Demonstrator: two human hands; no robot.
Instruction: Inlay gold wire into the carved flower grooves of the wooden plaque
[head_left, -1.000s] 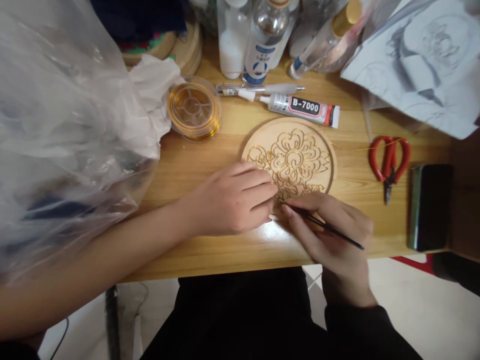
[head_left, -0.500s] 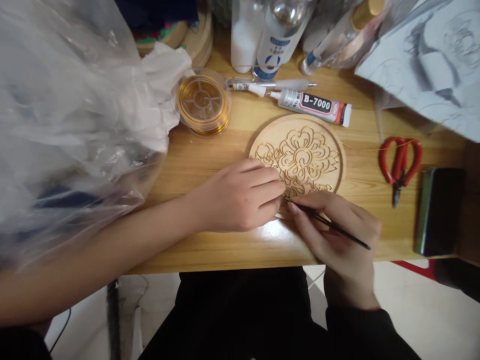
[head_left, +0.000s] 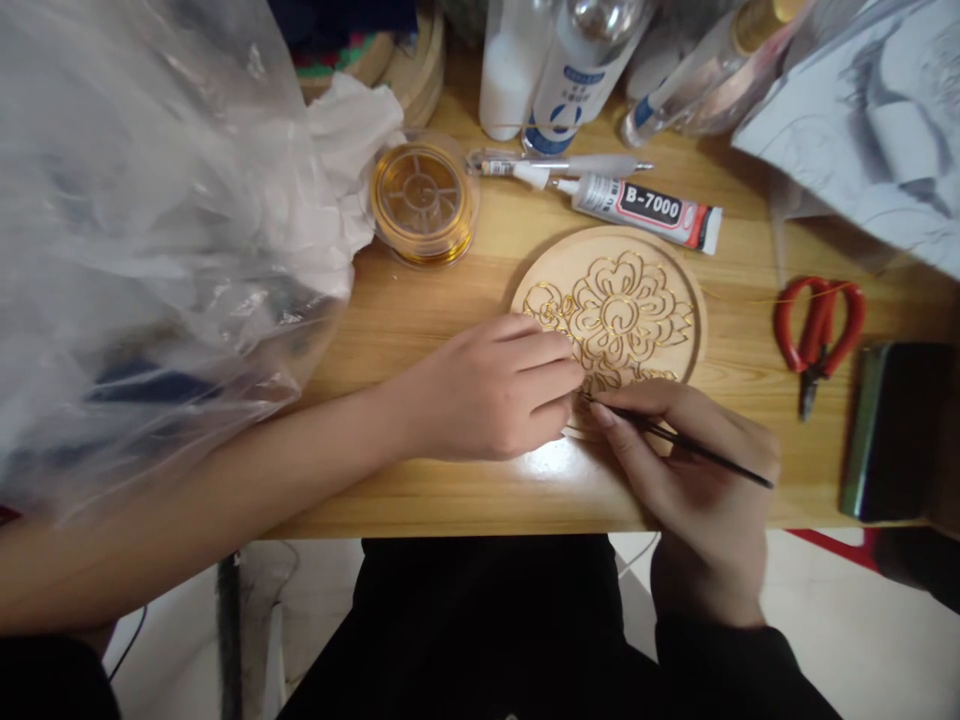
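Observation:
A round wooden disc with a gold wire flower pattern lies on the wooden table. My left hand rests on the disc's near left edge, fingers curled and pressed against the wire there. My right hand pinches a thin dark tool like a pen. The tool's tip meets the left fingertips at the disc's near edge. Whatever sits between the fingertips is too small to make out.
A spool of gold wire, a B-7000 glue tube and a white pen lie behind the disc, with bottles further back. Red pliers and a dark phone lie right. A big clear plastic bag fills the left.
Both hands hold the same pose on the disc. The whole scene has slid right and slightly up in view, as the head turned a little.

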